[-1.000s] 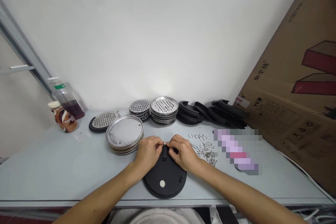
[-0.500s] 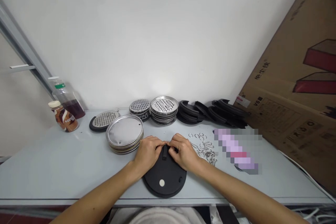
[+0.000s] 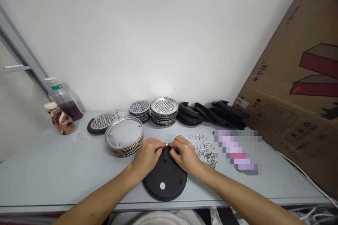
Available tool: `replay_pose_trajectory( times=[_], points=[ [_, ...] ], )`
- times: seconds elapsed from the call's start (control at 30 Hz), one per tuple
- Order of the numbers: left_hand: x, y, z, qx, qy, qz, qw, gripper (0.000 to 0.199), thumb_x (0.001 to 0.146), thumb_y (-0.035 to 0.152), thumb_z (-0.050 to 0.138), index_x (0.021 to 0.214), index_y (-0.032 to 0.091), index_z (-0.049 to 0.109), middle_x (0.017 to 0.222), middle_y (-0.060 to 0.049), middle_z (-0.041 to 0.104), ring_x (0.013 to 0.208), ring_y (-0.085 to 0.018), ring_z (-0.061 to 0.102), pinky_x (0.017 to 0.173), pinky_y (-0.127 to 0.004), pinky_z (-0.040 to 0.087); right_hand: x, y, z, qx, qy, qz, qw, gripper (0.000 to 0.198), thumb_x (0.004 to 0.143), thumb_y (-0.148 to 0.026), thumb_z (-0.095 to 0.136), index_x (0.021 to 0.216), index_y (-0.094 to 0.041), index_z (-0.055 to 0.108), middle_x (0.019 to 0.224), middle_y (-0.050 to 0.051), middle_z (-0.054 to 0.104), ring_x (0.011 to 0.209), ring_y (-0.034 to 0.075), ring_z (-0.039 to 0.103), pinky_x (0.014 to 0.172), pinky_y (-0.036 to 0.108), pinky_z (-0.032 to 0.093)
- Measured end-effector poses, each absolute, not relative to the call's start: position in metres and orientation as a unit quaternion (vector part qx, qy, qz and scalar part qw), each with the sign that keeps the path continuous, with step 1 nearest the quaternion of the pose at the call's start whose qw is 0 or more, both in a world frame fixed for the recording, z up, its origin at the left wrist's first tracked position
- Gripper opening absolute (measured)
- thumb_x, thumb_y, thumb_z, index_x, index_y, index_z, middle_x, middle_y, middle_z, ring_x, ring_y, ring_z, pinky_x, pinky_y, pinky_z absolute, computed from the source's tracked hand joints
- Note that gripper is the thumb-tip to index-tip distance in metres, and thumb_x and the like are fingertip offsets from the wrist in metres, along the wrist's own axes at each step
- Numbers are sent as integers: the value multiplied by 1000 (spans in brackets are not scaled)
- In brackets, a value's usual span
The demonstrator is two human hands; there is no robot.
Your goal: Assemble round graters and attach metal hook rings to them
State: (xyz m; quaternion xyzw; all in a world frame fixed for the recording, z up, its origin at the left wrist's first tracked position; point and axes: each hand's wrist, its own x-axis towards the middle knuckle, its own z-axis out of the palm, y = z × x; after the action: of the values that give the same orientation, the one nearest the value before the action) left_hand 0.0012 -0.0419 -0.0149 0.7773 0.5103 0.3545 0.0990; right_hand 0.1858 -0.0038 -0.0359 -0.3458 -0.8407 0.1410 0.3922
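A round black disc point(image 3: 169, 175) lies on the table in front of me, with a white dot and a small dark knob near its lower edge. A short black strap or tab point(image 3: 165, 154) runs up to its far edge. At that edge my left hand point(image 3: 149, 154) and my right hand point(image 3: 185, 153) meet, thumbs and forefingers pinched on a small metal piece point(image 3: 166, 145). The fingertips mostly cover it, so its exact shape is hidden. Loose metal rings and hooks point(image 3: 204, 151) lie scattered just right of my right hand.
Smooth metal discs point(image 3: 124, 132) are stacked at left. Behind stand perforated grater discs point(image 3: 164, 107), another smaller stack point(image 3: 139, 108), and black curved rims point(image 3: 188, 112). A grater disc with a black rim point(image 3: 102, 122), two bottles point(image 3: 60, 117), a blurred purple item point(image 3: 236, 149) and a cardboard box point(image 3: 295, 112) surround these.
The view has shifted slightly. Both hands stay pinched at the disc's far edge, and a little more of the shiny metal shows between the fingertips.
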Motion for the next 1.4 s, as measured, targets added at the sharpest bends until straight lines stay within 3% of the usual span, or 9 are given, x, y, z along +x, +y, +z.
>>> replay_pose_trajectory(
  times=[0.5, 0.7, 0.9, 1.17, 1.4],
  points=[
    [0, -38, -14, 767, 520, 358, 117, 25, 87, 6, 63, 98, 23, 77, 94, -2, 77, 88, -21, 69, 85, -34, 52, 186, -4, -29, -388, -831, 145, 371, 19, 77, -4, 53, 80, -17, 66, 80, 6, 64, 82, 21, 58, 75, 32, 45],
    [-1, -36, -15, 755, 527, 367, 128, 25, 88, 9, 62, 106, 21, 74, 96, -3, 77, 83, -18, 70, 79, -30, 54, 196, 15, -23, -416, -773, 332, 346, 20, 81, -15, 57, 94, -18, 72, 71, 1, 67, 63, 15, 60, 63, 27, 45],
    [0, -37, -13, 759, 527, 359, 133, 23, 89, 12, 59, 106, 21, 73, 92, -3, 75, 77, -18, 68, 76, -30, 54, 203, 29, -22, -406, -666, 517, 354, 25, 77, -36, 68, 90, -15, 68, 65, 0, 65, 56, 14, 60, 58, 26, 49],
    [0, -39, -11, 770, 520, 345, 131, 23, 89, 11, 57, 103, 21, 73, 92, -3, 74, 79, -18, 67, 75, -29, 53, 197, 29, -34, -441, -680, 457, 366, 20, 83, -34, 59, 91, -17, 65, 60, -1, 65, 45, 14, 59, 50, 25, 48],
    [-1, -39, -11, 775, 518, 339, 131, 24, 90, 12, 56, 104, 21, 73, 92, -4, 73, 81, -19, 66, 77, -30, 53, 196, 28, -32, -449, -716, 407, 348, 15, 84, -30, 59, 83, -18, 69, 55, 0, 66, 43, 14, 58, 52, 25, 47]
  ],
)
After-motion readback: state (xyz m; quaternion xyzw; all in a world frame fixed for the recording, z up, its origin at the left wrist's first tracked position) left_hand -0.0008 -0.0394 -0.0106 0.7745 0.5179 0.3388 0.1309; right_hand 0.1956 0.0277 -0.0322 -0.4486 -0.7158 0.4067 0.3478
